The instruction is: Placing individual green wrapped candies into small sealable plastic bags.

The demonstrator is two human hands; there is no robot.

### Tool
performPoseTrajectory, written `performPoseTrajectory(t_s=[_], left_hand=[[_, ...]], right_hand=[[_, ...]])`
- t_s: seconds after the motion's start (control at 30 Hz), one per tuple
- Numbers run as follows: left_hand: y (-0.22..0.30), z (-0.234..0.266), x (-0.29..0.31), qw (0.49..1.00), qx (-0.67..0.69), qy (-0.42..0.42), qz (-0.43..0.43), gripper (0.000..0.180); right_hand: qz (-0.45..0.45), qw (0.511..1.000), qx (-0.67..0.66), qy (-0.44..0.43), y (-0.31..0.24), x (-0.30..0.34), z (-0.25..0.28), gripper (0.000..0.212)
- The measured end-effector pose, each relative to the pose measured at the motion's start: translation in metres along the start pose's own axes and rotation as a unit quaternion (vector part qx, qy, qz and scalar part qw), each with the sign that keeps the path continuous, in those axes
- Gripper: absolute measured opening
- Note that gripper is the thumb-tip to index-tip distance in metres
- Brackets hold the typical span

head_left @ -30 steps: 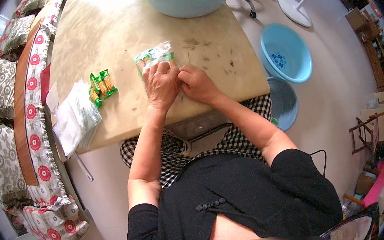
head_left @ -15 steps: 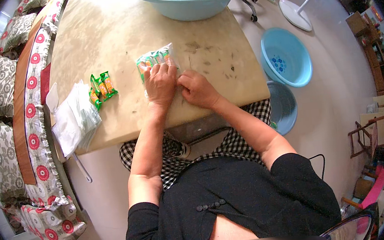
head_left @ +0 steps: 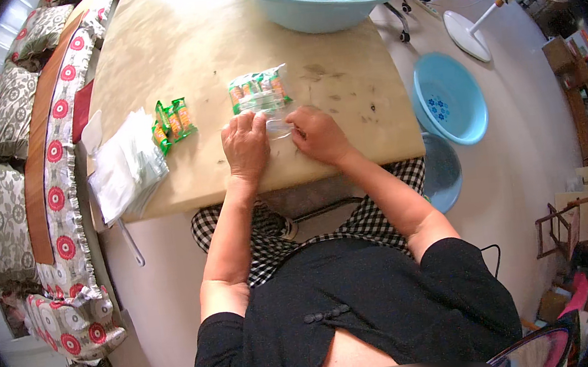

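A clear plastic bag (head_left: 258,90) filled with green-and-orange snack packets lies flat on the table in front of me. Its see-through near end stretches toward my hands. With curled fingers, my left hand (head_left: 245,145) grips the left side of that end. My right hand (head_left: 319,136) is closed at its right side, thumb and forefinger pressed together on the film. Left of the bag lie several loose snack packets (head_left: 173,123), and beside them a stack of flat clear bags (head_left: 127,161) rests at the table's left edge.
A pale blue basin (head_left: 319,14) heaped with green packets stands at the table's far side. Two blue basins (head_left: 447,106) are on the floor at right, one partly under the other. A patterned sofa (head_left: 59,201) runs along the left. A white fan base (head_left: 466,35) stands far right.
Both hands have drawn back toward me from the bag's body to its near end, uncovering the packets inside. The whole view has shifted slightly.
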State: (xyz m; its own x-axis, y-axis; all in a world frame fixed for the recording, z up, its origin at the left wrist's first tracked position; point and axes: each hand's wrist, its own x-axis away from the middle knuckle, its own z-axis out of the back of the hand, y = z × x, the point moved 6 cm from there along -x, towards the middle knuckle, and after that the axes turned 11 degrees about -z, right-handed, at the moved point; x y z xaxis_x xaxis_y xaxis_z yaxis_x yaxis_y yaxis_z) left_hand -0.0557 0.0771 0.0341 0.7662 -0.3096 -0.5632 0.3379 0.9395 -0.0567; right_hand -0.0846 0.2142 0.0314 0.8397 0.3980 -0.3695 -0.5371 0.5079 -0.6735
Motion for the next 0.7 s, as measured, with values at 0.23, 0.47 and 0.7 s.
performPoseTrajectory(t_s=[0.23,0.47,0.7], left_hand=[[-0.026,0.008,0.025,0.997,0.002,-0.058,0.049,0.012],[-0.097,0.036,0.026,0.941,0.268,-0.035,0.201,0.037],[-0.136,0.017,0.020,0.953,-0.113,-0.137,0.244,0.038]], right_hand=[[-0.032,0.999,-0.008,-0.008,0.003,0.001,-0.001,0.007],[-0.041,0.999,-0.026,-0.013,-0.008,0.008,-0.012,0.006],[-0.029,0.999,-0.013,-0.019,-0.010,0.009,-0.018,0.009]])
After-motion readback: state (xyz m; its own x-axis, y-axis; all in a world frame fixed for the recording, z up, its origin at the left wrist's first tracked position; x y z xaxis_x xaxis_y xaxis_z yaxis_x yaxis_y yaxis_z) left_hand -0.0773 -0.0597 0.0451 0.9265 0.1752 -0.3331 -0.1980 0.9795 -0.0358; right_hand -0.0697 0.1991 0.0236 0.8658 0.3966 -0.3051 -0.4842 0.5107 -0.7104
